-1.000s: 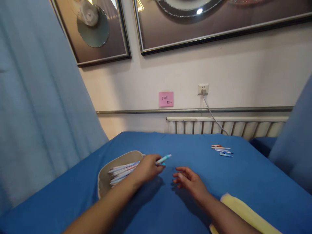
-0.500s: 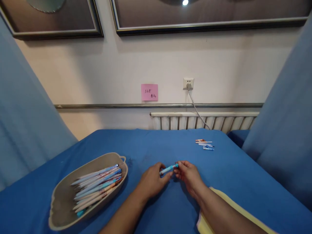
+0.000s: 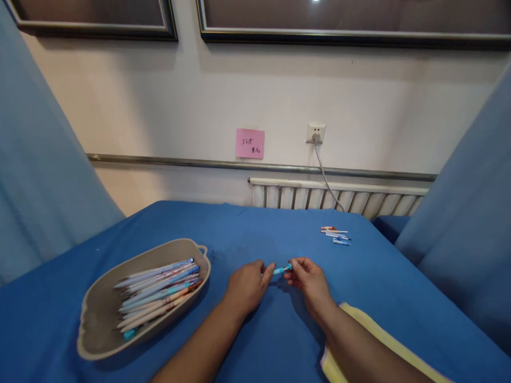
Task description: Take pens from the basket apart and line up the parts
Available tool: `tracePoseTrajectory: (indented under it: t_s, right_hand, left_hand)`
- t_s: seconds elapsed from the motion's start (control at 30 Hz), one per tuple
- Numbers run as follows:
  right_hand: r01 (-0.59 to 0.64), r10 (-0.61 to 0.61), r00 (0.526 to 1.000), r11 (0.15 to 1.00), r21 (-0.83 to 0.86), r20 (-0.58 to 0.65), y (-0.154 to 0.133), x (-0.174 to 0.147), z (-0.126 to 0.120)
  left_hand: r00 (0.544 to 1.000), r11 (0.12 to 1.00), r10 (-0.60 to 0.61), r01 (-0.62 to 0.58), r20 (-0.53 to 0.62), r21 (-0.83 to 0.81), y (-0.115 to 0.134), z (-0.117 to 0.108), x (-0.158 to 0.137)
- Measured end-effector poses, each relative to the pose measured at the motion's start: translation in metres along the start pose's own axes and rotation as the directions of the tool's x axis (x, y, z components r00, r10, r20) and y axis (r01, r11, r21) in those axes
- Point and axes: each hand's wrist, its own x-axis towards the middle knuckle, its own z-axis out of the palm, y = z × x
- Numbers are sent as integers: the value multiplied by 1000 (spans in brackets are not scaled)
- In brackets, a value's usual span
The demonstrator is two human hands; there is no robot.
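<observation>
I note the left hand [image 3: 246,287], a second ago across the basket's [image 3: 98,306] rim, now clear at its three o'clock. The right hand [image 3: 310,279], then empty, now pinches the blue pen's [image 3: 278,271] two-o'clock end. The left thumb covers more barrel than before.

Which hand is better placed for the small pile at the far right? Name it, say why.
Probably the right hand, nearer the small pile; the left hand is farther away. Both are on the pen, though, so the right must first release it.
</observation>
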Motion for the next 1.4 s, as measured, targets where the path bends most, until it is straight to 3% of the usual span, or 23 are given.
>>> tracePoseTrajectory:
  t_s: [0.33, 0.53, 0.63, 0.73, 0.8, 0.87, 0.93, 1.0, 1.07, 1.13, 1.4]
  right_hand:
    - [45, -40, 997, 997, -60, 68, 9, 2, 0]
    - [-33, 95, 974, 959, -283, 207, 9, -4, 1]
    - [-63, 97, 983, 977, -206, 158, 4, -4, -2]
    - [-103, 106, 991, 994, -35, 84, -2, 1, -8]
    - [-137, 132, 988, 988, 66, 77, -5, 5, -13]
    - [-168, 157, 983, 978, 124, 97, -6, 7, -15]
    - [-187, 170, 978, 972, 143, 121, -5, 7, -15]
    - [-197, 179, 974, 972, 130, 142, -4, 6, -14]
    - [-203, 185, 969, 974, 97, 164, -1, 4, -12]
    - [-211, 197, 962, 976, 59, 191, 0, 3, -11]
    - [-281, 261, 944, 957, 74, 201, -4, -1, -4]
  left_hand:
    - [991, 998, 4, -12, -133, -58, 2, 5, -4]
    - [975, 966, 116, -156, -191, -208, -1, 12, -6]
    - [920, 863, 89, -263, -382, -432, -6, 13, -2]
    - [798, 676, -179, -325, -576, -661, -17, 11, 7]
    - [762, 519, -372, -303, -531, -799, -25, 10, 14]
    - [801, 357, -461, -228, -383, -906, -29, 11, 18]
    - [875, 214, -432, -138, -220, -967, -30, 14, 19]
    - [948, 109, -307, -52, -83, -993, -26, 18, 18]
    - [987, 58, -157, 31, 22, -998, -21, 22, 16]
    - [994, 52, -59, 95, 92, -994, -18, 24, 15]
    - [988, -2, -89, 127, 127, -992, -20, 30, 19]
